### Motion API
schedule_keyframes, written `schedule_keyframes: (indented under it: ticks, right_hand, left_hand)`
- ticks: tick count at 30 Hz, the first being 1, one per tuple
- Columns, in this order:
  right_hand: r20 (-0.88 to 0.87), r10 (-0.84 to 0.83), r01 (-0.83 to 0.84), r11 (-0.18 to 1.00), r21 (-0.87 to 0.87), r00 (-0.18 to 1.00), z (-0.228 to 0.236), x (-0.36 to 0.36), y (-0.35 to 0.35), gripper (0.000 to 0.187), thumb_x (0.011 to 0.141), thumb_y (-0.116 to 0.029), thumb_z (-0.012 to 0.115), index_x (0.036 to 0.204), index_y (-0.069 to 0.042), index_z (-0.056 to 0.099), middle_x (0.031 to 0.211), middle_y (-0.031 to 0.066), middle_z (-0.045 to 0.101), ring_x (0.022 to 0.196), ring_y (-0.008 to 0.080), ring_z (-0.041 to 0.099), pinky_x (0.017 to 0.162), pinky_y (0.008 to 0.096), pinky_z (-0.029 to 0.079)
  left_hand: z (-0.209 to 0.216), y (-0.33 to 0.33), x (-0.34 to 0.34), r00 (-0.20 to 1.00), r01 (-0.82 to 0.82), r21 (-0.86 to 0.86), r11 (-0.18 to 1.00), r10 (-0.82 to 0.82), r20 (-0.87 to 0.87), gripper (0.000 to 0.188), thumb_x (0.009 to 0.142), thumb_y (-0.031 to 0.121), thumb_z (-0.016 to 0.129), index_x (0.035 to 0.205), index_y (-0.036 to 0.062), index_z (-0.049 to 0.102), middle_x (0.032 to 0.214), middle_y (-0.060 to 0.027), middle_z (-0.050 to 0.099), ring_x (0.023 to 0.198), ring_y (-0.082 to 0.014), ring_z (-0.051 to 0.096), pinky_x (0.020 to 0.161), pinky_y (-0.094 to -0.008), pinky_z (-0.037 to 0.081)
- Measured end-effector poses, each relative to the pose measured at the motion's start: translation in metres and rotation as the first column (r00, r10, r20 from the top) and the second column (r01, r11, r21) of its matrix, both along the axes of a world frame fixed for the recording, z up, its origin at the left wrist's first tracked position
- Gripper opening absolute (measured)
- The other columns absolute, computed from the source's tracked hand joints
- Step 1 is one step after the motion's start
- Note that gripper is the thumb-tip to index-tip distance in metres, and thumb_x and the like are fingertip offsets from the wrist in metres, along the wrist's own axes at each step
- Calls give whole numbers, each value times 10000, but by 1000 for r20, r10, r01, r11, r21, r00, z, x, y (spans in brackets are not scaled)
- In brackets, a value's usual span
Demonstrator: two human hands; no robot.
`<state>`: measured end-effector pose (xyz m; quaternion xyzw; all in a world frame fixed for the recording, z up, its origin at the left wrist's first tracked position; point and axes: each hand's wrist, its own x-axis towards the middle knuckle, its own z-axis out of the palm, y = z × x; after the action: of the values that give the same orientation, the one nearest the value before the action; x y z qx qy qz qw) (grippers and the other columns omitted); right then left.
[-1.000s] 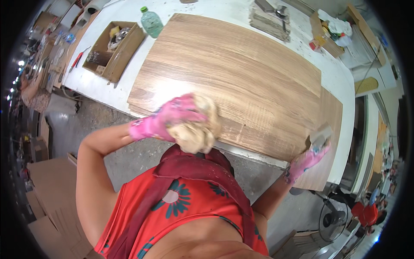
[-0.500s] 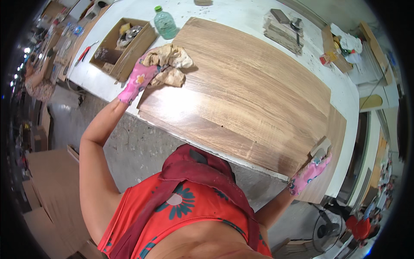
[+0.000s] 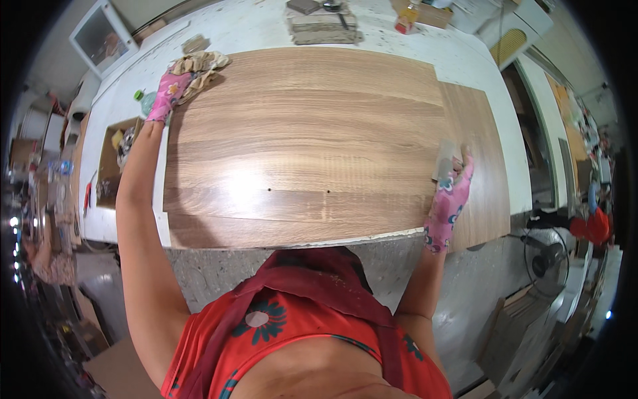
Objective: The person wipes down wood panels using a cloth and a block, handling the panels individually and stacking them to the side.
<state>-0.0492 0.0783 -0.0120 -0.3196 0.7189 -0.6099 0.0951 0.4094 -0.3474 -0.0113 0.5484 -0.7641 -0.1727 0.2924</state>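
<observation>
A large wood-grain panel [image 3: 299, 126] lies flat on the white table, with another wood-grain panel [image 3: 475, 133] showing from under its right side. My left hand [image 3: 171, 90], in a pink flowered glove, is closed on a crumpled, stained beige cloth [image 3: 203, 62] at the panel's far left corner. In a matching glove, my right hand [image 3: 452, 193] is at the panel's right edge. It grips a flat, pale rectangular scraper [image 3: 445, 158] whose lower part the fingers hide. Two small dark holes show in the panel's near half.
A cardboard box [image 3: 109, 166] of odds and ends stands left of the panel, near a green-capped bottle [image 3: 146, 101] and red-handled pliers [image 3: 87, 197]. Beyond the panel lie stacked grey pieces [image 3: 322, 26] and a small bottle [image 3: 407, 18]. A fan [image 3: 546, 258] stands at the right.
The view has turned. My left hand has slid the cloth along the panel's left edge to the far corner. My right hand has moved farther up the right edge with the scraper.
</observation>
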Motion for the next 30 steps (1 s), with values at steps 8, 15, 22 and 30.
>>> schedule_keyframes:
  ticks: [8,15,22,30]
  right_hand:
    - [-120,-130,141,986,89,984,-1,-7,11,599,797,52,494,1371,-54,356,1050,154,602,936,261,600,795,326,472]
    - [52,-125,124,992,16,991,10,3,5,576,821,56,480,1372,-44,345,1040,140,601,893,230,599,767,323,478]
    - [288,-111,236,863,-446,951,-12,-6,4,450,923,-118,412,1354,-1,349,1214,140,491,1072,200,505,896,333,432]
    - [-54,-395,369,892,-261,917,-34,-28,8,486,889,-125,503,1335,9,366,1179,173,536,1039,237,535,898,352,429]
  left_hand:
    - [-16,-40,-111,964,215,16,977,-214,158,515,803,240,648,1269,68,511,1017,-104,668,850,-186,639,782,-300,506]
    - [44,95,-312,948,266,366,892,-310,67,665,797,235,704,1380,141,398,742,-39,665,517,-76,541,410,-240,455]
    - [15,219,-426,411,906,-24,422,-894,-177,433,744,163,697,1163,143,592,1150,-122,592,1097,-276,547,976,-368,447]
    - [23,262,-274,223,974,-41,223,-975,-25,561,661,118,705,1201,77,557,1199,-100,569,1151,-241,502,1006,-384,376]
